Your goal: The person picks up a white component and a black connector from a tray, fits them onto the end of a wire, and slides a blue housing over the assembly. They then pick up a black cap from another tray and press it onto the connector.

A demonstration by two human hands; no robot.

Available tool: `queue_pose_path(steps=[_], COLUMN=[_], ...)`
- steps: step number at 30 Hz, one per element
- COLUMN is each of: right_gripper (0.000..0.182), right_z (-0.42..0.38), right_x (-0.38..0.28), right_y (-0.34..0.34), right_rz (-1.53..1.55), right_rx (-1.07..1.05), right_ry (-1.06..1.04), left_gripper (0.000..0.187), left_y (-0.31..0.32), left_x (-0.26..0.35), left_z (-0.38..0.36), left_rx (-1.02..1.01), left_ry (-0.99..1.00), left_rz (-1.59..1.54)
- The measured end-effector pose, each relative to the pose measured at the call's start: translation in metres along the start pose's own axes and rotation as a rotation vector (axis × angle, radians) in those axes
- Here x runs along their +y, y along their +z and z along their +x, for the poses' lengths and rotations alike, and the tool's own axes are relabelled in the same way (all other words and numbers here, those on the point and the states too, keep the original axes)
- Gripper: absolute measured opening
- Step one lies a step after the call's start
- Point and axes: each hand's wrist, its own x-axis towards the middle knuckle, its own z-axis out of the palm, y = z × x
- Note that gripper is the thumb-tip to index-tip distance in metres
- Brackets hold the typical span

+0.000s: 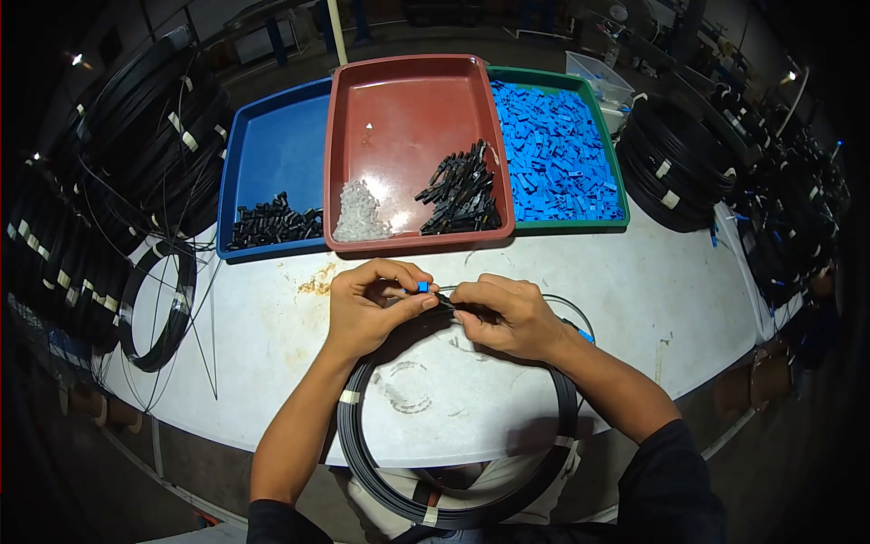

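Between the thumb and fingers of my left hand is a small blue connector piece. My right hand pinches the black cable end just to the right of it, and the fingertips of both hands nearly meet. Whether the blue piece and the cable touch is hidden by the fingers. Below my hands a large coil of black cable, bound with pale tape, hangs partly over the table's front edge. A second blue connector shows beside my right wrist.
Behind my hands stand a blue tray with black parts, a red tray with clear and black parts, and a green tray full of blue pieces. Black cable coils flank the white table.
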Motion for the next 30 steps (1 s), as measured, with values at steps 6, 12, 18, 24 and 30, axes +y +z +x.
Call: queue_pose_path(steps=[6, 12, 18, 24, 30], right_gripper=[0.028, 0.019, 0.022, 0.027, 0.029], right_z=[0.0007, 0.0019, 0.0002, 0.0005, -0.0003], right_x=[-0.0021, -0.0011, -0.0010, -0.0022, 0.0001], right_y=[-0.0035, 0.0021, -0.0001, -0.0016, -0.0003], right_rz=[-0.020, -0.011, -0.019, -0.032, -0.027], right_rx=[-0.046, 0.022, 0.005, -0.002, 0.015], right_ry=[0.005, -0.026, -0.043, -0.059, -0.062], left_gripper=[0.022, 0.022, 0.023, 0.023, 0.023], left_y=[-0.0002, 0.0001, 0.0007, 0.0018, 0.0007], left_x=[-0.0005, -0.0002, 0.0013, 0.0012, 0.0004], left_z=[-0.0006, -0.0006, 0.0001, 0.0005, 0.0006], left_rx=[-0.004, -0.026, -0.020, -0.009, -0.006], left_ry=[0.011, 0.026, 0.012, 0.003, 0.008], left_rz=[0.008, -0.010, 0.014, 0.004, 0.012])
